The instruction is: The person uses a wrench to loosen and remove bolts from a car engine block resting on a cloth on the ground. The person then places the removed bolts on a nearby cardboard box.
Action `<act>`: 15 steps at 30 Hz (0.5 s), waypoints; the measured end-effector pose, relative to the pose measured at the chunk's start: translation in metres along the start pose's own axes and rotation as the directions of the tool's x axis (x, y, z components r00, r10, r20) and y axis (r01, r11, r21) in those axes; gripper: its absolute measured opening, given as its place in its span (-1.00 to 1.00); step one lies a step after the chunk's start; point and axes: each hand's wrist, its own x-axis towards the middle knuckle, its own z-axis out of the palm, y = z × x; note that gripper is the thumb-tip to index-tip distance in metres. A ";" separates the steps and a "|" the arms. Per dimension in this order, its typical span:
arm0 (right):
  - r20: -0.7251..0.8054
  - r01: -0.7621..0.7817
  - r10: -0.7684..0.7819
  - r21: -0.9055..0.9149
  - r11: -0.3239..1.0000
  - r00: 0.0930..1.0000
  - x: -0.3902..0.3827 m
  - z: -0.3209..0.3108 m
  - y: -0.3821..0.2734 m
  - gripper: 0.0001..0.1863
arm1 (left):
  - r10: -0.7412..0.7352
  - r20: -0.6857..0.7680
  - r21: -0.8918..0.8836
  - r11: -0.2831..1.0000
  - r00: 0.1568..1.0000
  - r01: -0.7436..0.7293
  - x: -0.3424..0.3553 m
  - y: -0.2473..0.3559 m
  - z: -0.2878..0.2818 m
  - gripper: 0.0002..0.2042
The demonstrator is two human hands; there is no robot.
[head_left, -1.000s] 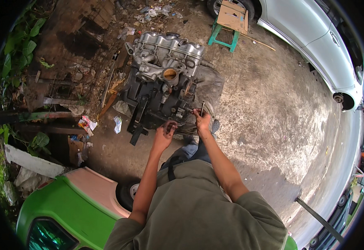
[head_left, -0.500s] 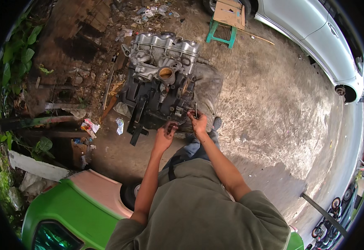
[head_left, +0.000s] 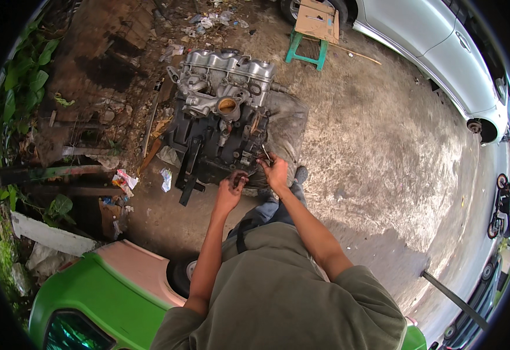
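Note:
A car engine (head_left: 223, 111) stands on the ground in front of me, silvery aluminium on top and black and greasy below. My right hand (head_left: 274, 172) is at its near right corner, fingers pinched round a slim metal hand tool (head_left: 265, 151) that points up and slightly left; its exact kind is too small to tell. Close beside it, my left hand (head_left: 230, 185) is at the engine's lower near edge with curled, blackened fingers. Anything between those fingers cannot be made out. A black metal bracket (head_left: 190, 172) sticks out of the engine to the left of my left hand.
A grey cloth-like cover (head_left: 287, 125) lies along the engine's right side. Farther off are a green stool (head_left: 305, 48) with cardboard (head_left: 318, 22) on top and a silver car (head_left: 430, 46). A green car (head_left: 115, 291) is behind me at left; litter (head_left: 126, 181) and planks lie left.
The tool in my right hand has tipped from nearly upright to leaning left. My left hand stays by the engine's lower edge. The whole view has shifted slightly.

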 end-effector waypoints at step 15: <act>0.286 -0.347 0.230 0.480 0.806 0.930 0.036 -0.016 0.055 -0.82 | -0.070 -0.143 -0.023 0.997 0.987 0.067 0.004 0.015 0.005 -0.82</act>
